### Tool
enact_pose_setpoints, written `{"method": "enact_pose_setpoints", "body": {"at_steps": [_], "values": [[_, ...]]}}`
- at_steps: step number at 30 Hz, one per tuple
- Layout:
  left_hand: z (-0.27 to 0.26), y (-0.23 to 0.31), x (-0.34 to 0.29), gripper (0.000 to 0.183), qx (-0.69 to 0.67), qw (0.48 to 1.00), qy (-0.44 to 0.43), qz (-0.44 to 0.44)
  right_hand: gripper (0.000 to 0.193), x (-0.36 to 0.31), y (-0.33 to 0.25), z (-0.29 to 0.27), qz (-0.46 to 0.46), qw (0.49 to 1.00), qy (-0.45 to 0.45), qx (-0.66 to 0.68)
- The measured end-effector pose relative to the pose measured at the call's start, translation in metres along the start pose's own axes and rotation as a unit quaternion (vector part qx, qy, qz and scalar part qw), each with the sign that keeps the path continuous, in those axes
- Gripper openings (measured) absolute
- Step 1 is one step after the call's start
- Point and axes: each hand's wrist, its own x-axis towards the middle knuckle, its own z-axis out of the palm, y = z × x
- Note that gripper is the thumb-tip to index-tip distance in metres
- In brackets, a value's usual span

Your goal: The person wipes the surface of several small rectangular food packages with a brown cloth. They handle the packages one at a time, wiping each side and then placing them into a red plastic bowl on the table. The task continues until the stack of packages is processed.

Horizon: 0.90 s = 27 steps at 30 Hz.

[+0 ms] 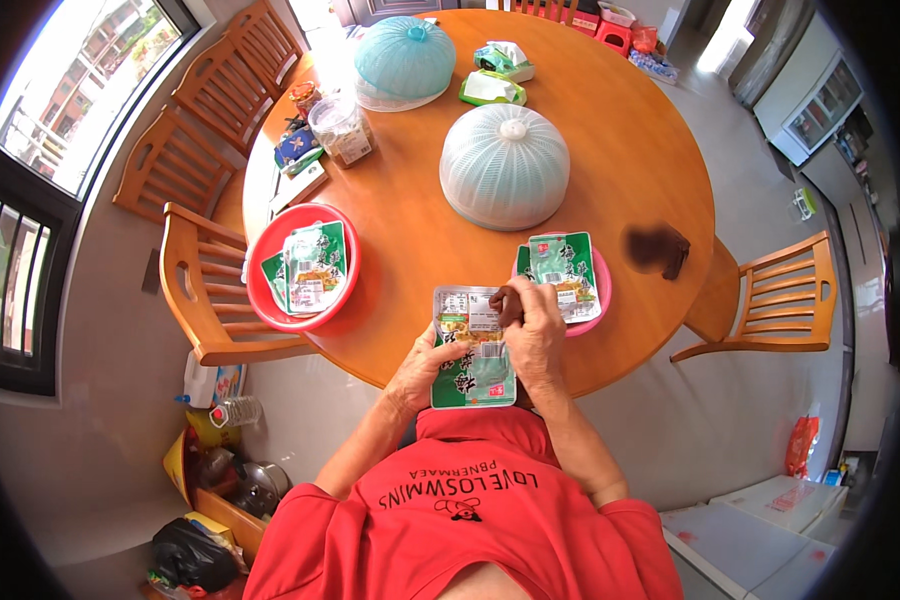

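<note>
Close in front of my chest, my left hand point(417, 374) grips a green and white food packet point(475, 380) by its left side, thumb across the front. My right hand point(537, 335) is closed round a bunched dark brown cloth point(507, 304), which lies against the packet's upper right part. Behind that hand, a pink basin point(604, 285) bears similar green packets point(570, 265). To the left, more such packets point(315, 265) lie in a red basin point(262, 250) at the table's edge.
The round wooden table point(400, 230) carries a white mesh food cover point(505, 170), a blue one point(405, 60), green tissue packs point(493, 88) and a clear plastic jar point(342, 130). A dark brown item point(660, 250) lies right. Wooden chairs point(215, 290) stand around it.
</note>
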Motion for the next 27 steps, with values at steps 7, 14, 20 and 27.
{"method": "enact_pose_setpoints", "body": {"at_steps": [7, 14, 20, 27], "values": [[-0.010, 0.014, -0.013, 0.059, 0.024, 0.999, -0.002, 0.032, 0.047, -0.016, -0.034, 0.003, -0.113, 0.983, -0.131, 0.066], [-0.006, 0.009, -0.022, 0.062, 0.068, 0.997, -0.004, 0.026, 0.031, -0.001, -0.041, 0.014, -0.134, 0.990, -0.039, 0.010], [-0.003, 0.019, -0.027, 0.067, 0.199, 0.978, -0.026, 0.059, 0.028, -0.003, -0.059, 0.021, -0.150, 0.984, -0.075, 0.058], [-0.005, 0.016, -0.029, 0.074, 0.262, 0.959, 0.000, 0.109, 0.020, 0.001, -0.065, 0.020, -0.143, 0.974, -0.152, 0.086]]}}
